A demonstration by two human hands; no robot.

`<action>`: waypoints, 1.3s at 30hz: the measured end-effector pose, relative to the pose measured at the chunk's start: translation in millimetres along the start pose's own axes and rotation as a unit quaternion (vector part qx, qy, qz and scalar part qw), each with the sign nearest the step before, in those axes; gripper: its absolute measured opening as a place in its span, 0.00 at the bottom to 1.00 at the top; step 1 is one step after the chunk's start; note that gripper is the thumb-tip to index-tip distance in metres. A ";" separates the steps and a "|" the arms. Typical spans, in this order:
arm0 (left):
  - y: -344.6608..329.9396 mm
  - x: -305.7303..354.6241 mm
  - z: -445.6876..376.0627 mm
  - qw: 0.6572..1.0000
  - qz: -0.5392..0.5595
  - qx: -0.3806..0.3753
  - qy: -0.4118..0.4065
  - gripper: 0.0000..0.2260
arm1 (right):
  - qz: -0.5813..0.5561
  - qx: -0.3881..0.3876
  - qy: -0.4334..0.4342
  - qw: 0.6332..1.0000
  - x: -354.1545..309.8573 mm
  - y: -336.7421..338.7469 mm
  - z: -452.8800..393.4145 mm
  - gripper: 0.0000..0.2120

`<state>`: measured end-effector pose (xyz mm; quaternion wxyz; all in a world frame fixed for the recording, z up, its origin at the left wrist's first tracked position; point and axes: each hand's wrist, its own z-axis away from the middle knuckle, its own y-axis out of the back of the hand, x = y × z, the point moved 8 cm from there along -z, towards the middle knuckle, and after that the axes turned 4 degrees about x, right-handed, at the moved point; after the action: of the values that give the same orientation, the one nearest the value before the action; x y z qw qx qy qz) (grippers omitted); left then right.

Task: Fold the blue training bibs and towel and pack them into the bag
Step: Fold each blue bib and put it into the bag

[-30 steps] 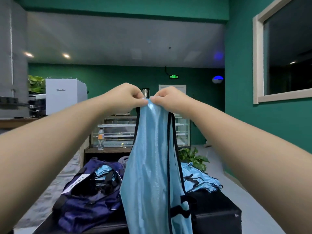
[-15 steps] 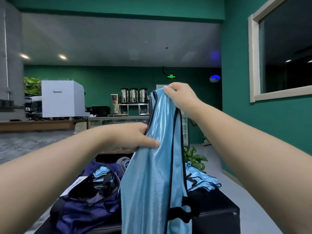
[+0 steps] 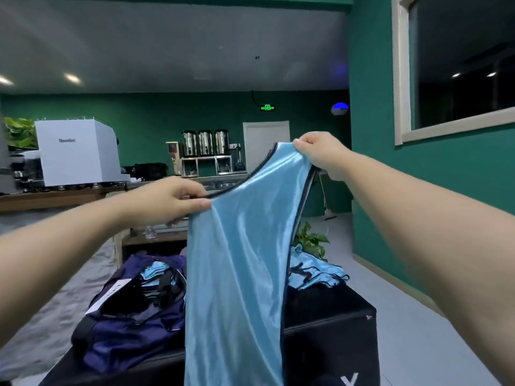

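**Bib held up, spread between both hands**

Hung in the air over the black desk (image 3: 328,324): one shiny light-blue satin training bib with dark trim (image 3: 237,274). Looked light, limp and slippery, best taken along the trimmed edge. Left hand (image 3: 172,200), lower, pinched that edge between thumb and fingers; right hand (image 3: 320,154), raised higher, gripped the top corner. Behind: open navy fabric bag (image 3: 119,330) holding folded bibs; unfolded blue pile (image 3: 315,271) further right.

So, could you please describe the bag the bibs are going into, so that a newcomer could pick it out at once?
Start at the black box-like stand at the bottom of the view. On its left part lies the dark navy bag, gaping open with light blue fabric inside and a white tag at its opening. Unlike the loose pile of blue bibs on the right, it is dark.
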<state>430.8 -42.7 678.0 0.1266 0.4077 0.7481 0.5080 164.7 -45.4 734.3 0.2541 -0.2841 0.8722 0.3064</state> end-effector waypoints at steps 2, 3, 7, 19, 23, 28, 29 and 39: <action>13.7 12.2 -1.3 0.995 0.062 0.063 -0.038 0.08 | -0.015 0.100 0.060 0.993 -14.7 20.5 0.5 0.11; 16.8 17.2 -2.0 0.993 0.041 0.086 -0.063 0.07 | -0.036 0.147 0.090 0.984 -21.8 30.7 3.2 0.10; -14.0 5.2 -7.8 0.971 -0.227 -0.031 -0.070 0.06 | 0.069 0.060 0.088 0.992 -13.1 8.5 0.6 0.12; 8.3 -14.4 -19.3 0.986 0.026 0.166 -0.018 0.03 | -0.056 0.062 0.064 0.994 -6.6 1.5 -30.7 0.09; 4.5 -22.7 -16.8 0.967 0.145 0.209 0.004 0.04 | -0.059 0.034 0.077 0.995 -9.4 -3.8 -39.2 0.08; -20.4 -51.8 -18.7 0.939 0.273 0.209 0.027 0.16 | -0.100 -0.022 0.075 0.992 -3.9 -26.7 -43.8 0.07; -27.8 -59.8 -20.6 0.937 0.277 0.210 0.036 0.17 | -0.101 -0.042 0.065 0.992 2.3 -36.0 -45.5 0.06; -177.5 -189.1 -37.2 0.893 0.394 0.113 0.187 0.14 | -0.048 -0.162 -0.038 0.985 127.5 -181.7 -64.2 0.05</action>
<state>443.0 -233.7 499.0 -0.2734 0.5780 0.5882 0.4952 175.3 -250.5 628.5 0.2523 -0.3513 0.7862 0.4414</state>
